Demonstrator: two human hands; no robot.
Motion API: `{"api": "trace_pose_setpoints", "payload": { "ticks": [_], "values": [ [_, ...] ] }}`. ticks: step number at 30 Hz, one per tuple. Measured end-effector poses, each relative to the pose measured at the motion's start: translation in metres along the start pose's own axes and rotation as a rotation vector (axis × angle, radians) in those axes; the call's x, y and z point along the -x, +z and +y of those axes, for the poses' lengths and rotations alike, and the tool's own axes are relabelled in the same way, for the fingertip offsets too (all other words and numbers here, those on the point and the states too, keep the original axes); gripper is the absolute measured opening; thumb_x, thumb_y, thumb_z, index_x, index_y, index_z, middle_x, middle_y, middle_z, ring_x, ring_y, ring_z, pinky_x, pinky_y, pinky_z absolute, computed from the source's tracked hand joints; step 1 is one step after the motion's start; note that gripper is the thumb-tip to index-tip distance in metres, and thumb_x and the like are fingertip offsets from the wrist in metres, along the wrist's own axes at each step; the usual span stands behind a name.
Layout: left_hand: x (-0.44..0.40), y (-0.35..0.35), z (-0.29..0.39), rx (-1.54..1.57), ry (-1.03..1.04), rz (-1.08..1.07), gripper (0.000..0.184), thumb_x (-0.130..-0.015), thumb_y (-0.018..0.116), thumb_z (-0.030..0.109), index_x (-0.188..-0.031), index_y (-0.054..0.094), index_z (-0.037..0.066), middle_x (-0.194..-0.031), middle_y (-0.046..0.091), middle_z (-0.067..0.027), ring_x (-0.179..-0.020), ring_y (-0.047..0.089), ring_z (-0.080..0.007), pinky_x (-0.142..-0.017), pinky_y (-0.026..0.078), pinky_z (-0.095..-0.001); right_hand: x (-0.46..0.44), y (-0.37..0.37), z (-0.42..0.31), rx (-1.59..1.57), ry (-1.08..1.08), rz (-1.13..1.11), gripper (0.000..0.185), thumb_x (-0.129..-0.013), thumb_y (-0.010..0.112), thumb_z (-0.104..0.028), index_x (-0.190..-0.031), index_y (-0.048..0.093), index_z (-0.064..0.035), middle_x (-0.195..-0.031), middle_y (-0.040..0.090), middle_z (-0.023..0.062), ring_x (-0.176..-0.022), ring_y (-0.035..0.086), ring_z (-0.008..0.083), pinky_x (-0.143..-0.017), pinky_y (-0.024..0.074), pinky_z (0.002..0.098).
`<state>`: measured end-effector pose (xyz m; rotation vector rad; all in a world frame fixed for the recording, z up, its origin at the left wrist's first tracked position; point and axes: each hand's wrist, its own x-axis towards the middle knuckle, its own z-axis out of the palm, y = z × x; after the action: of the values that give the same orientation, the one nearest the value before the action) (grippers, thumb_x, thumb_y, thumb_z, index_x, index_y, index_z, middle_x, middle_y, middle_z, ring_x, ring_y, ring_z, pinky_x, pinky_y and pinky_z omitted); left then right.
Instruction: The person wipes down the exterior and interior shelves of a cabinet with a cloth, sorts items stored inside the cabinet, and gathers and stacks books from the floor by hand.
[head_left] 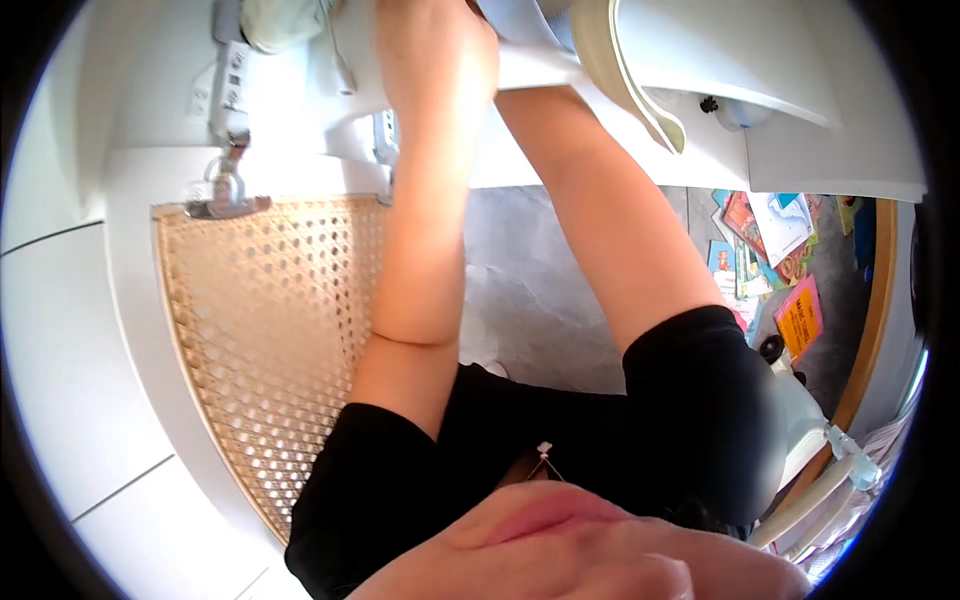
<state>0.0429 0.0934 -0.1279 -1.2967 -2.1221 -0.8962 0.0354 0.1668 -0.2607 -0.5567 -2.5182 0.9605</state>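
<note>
My left hand (440, 35) is at the top edge of the view, inside a white cabinet or shelf space. Its wrist and lower part show, while the fingers are cut off by the frame, so what they hold cannot be seen. Beside it on the right lies something pale blue-white (525, 22), perhaps cloth. My right forearm (560, 130) reaches up and passes behind a white shelf edge, which hides the right hand. Just right of that, a cream curved strip (625, 75) hangs over the edge.
A woven cane door (270, 320) stands open on a metal hinge (230, 190) at left. A white power strip (235, 75) is mounted inside the cabinet. Picture books and papers (775, 240) lie on the grey floor (540, 290). A white chair-like frame (820, 480) is at right.
</note>
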Motion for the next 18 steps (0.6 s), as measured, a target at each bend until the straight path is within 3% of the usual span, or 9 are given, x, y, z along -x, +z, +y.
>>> {"api": "trace_pose_setpoints", "payload": {
  "ticks": [14,18],
  "values": [
    [-0.001,0.011,0.000,-0.010,0.002,-0.002,0.032,-0.077,0.047,-0.006,-0.106,0.060,-0.003,-0.106,0.060,-0.0232,-0.103,0.055,-0.0405,-0.090,0.045,-0.0434,-0.015,0.017,-0.015,0.002,-0.031,-0.002,0.027,-0.086,0.052,-0.023,-0.107,0.063,-0.0099,-0.102,0.067,0.0113,-0.098,0.061,0.0262,-0.089,0.0444,0.0362],
    [-0.001,0.022,-0.011,-0.035,0.063,0.052,0.032,-0.078,0.046,-0.007,-0.105,0.062,-0.003,-0.105,0.061,-0.0249,-0.101,0.056,-0.0416,-0.089,0.045,-0.0445,0.008,0.019,-0.030,-0.136,-0.058,-0.068,0.029,-0.086,0.052,-0.023,-0.110,0.062,-0.0095,-0.106,0.067,0.0124,-0.101,0.061,0.0269,-0.091,0.0435,0.0364]
  ]
}}
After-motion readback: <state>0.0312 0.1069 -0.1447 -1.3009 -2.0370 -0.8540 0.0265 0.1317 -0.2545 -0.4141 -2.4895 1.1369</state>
